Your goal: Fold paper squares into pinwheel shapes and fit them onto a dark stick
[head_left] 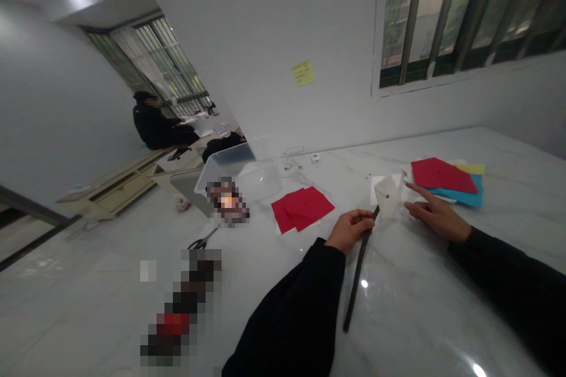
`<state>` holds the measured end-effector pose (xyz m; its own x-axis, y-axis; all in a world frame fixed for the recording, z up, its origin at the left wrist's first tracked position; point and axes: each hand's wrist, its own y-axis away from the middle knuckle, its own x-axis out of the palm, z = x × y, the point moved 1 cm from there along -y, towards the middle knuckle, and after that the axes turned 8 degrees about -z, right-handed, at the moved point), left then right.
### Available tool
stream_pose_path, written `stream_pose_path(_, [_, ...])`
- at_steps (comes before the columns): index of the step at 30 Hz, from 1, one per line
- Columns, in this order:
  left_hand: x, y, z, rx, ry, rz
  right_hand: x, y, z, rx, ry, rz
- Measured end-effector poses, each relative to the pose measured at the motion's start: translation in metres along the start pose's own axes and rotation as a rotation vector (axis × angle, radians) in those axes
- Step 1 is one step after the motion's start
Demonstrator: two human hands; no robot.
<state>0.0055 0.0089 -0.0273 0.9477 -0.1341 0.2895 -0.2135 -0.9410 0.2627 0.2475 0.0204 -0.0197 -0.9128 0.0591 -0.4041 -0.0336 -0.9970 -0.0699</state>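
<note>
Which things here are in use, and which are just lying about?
In use: left hand gripping dark stick; right hand touching white paper piece.
Lying about: red sheets; coloured paper stack; scissors; clear box.

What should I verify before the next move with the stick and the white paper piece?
1. Left hand closed around dark stick near its upper end: ok.
2. White paper piece fastened to the stick's tip: cannot tell.
3. Right hand open, holding nothing, beside the paper piece: ok.
4. Coloured sheets stacked next to the right hand: ok.
5. Scissors lying on the table, far left of both hands: ok.
</note>
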Motion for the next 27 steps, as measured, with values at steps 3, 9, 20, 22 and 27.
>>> stream_pose_path(3, [0.000,0.000,0.001,-0.001,-0.003,-0.007,0.000,-0.002,-0.002,0.001,0.124,0.209])
stream_pose_path(9, [0.000,0.001,-0.001,0.008,-0.002,0.004,-0.001,-0.004,-0.005,-0.086,0.223,0.209])
stream_pose_path(20, [0.000,0.001,-0.001,0.007,-0.005,0.000,-0.003,-0.005,-0.007,-0.004,0.093,0.080])
stream_pose_path(22, [-0.001,0.001,-0.001,0.005,0.005,0.002,-0.003,-0.008,-0.013,0.045,0.137,0.180])
stream_pose_path(27, [-0.001,0.001,-0.001,0.000,0.000,-0.002,-0.004,-0.009,-0.021,0.013,0.082,0.086])
